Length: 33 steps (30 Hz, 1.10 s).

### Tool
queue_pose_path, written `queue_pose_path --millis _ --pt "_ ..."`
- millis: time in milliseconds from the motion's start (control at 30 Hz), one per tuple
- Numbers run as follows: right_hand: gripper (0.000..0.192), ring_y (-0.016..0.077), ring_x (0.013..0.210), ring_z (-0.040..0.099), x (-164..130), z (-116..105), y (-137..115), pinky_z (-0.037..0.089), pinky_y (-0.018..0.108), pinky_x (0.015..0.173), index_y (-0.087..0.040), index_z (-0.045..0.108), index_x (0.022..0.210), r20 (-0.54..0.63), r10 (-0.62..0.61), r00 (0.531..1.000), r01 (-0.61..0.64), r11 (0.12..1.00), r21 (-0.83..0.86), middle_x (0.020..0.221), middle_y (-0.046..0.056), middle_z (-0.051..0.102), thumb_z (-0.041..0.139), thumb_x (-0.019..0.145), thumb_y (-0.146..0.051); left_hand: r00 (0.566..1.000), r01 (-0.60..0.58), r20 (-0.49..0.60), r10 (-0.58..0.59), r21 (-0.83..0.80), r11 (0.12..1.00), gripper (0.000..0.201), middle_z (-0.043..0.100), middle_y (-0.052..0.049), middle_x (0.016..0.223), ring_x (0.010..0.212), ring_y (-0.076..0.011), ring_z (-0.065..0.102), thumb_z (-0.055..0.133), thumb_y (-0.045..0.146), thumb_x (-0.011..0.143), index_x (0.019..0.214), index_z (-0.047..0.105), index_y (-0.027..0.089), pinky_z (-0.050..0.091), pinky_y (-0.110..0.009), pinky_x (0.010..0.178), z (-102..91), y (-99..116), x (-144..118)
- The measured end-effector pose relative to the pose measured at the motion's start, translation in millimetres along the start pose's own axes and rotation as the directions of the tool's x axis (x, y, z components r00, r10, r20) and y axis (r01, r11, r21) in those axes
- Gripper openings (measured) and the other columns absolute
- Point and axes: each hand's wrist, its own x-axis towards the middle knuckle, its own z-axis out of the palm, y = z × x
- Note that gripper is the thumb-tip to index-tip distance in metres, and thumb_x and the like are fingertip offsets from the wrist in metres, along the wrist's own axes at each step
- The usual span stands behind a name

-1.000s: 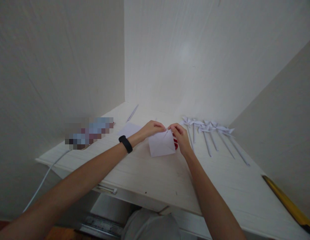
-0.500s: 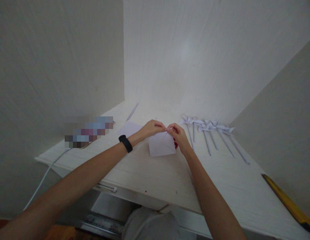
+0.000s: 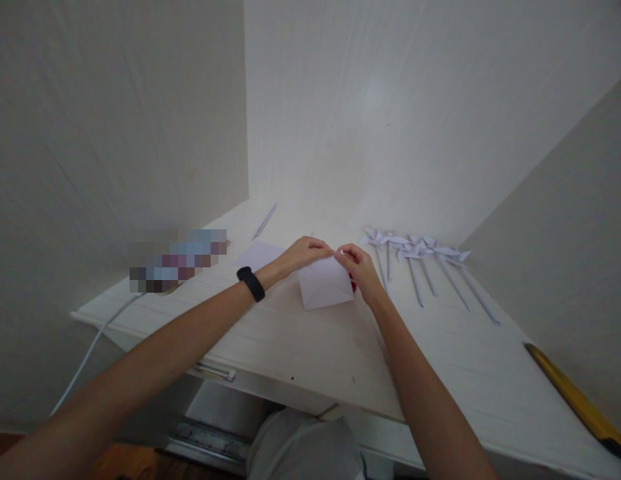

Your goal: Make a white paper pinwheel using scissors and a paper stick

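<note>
A white square paper sheet [image 3: 324, 287] lies on the white wooden table [image 3: 310, 347] in front of me. My left hand [image 3: 303, 252], with a black band on its wrist, pinches the sheet's far edge. My right hand [image 3: 360, 267] pinches the same far edge from the right, its fingertips almost touching the left hand's. A small red object [image 3: 353, 286] peeks out under the right hand, mostly hidden.
Several white paper pinwheels on sticks [image 3: 420, 260] lie in a row at the back right. A second sheet of paper [image 3: 257, 255] and a thin stick [image 3: 265, 221] lie at the back left. A yellow tool [image 3: 575, 397] rests at the right edge, a white cable [image 3: 90, 350] hangs at the left.
Both hands stay at the sheet's far edge; their fingertips have shifted slightly, and a fold line seen near that edge before no longer shows. The view has drifted a little.
</note>
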Motion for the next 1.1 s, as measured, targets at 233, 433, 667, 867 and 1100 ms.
queue_pose_path --millis 233,433,667,867,1100 --pt "0.025 0.0085 0.048 0.037 0.8 -0.1 2.0 0.025 0.021 0.044 -0.02 0.058 0.078 -0.003 -0.015 1.0 0.015 1.0 -0.004 0.058 -0.004 0.046 0.063 0.071 -0.043 1.0 0.015 -0.008 -0.015 -0.012 1.0 0.025 0.062 -0.002 0.065 0.057 -0.0092 0.049 0.063 0.036 0.068 0.072 0.07 0.013 0.031 -0.021 0.051 0.6 0.9 0.7" --pt "0.025 0.0089 0.051 0.039 1.6 0.2 2.4 0.027 0.022 0.046 -0.019 0.06 0.078 -0.03 -0.01 1.0 0.009 1.0 -0.015 0.06 -0.004 0.048 0.062 0.071 -0.042 1.0 -0.019 -0.02 0.018 -0.034 0.999 0.023 0.065 -0.003 0.069 0.063 -0.011 0.054 0.065 0.034 0.067 0.072 0.07 0.013 0.035 -0.022 0.055 0.1 -3.4 1.6" --pt "0.027 0.0095 0.051 0.041 -0.4 2.8 -2.7 0.03 0.022 0.046 -0.019 0.059 0.076 -0.068 0.068 0.995 -0.066 0.997 0.029 0.059 -0.004 0.048 0.064 0.067 -0.044 0.999 0.009 -0.038 -0.011 -0.046 0.999 0.023 0.067 -0.004 0.071 0.064 -0.0118 0.057 0.068 0.034 0.067 0.074 0.069 0.012 0.039 -0.023 0.058 0.3 -1.5 0.8" --pt "0.027 0.0096 0.05 0.039 -1.4 2.6 -3.8 0.028 0.022 0.044 -0.019 0.059 0.076 -0.056 0.111 0.992 -0.109 0.993 0.037 0.057 -0.004 0.046 0.063 0.067 -0.044 0.998 0.022 -0.056 -0.022 -0.008 1.0 0.016 0.065 -0.003 0.067 0.062 -0.0112 0.056 0.068 0.029 0.067 0.07 0.068 0.013 0.039 -0.022 0.057 3.0 -1.9 0.8" --pt "0.024 0.009 0.047 0.036 3.5 -0.3 5.6 0.024 0.022 0.044 -0.018 0.061 0.075 -0.042 0.033 0.999 -0.034 0.998 -0.043 0.054 -0.004 0.046 0.063 0.068 -0.041 0.999 0.013 -0.041 -0.013 -0.011 1.0 0.017 0.066 -0.004 0.069 0.064 -0.012 0.058 0.071 0.028 0.065 0.071 0.068 0.012 0.042 -0.023 0.061 3.1 -4.2 2.7"
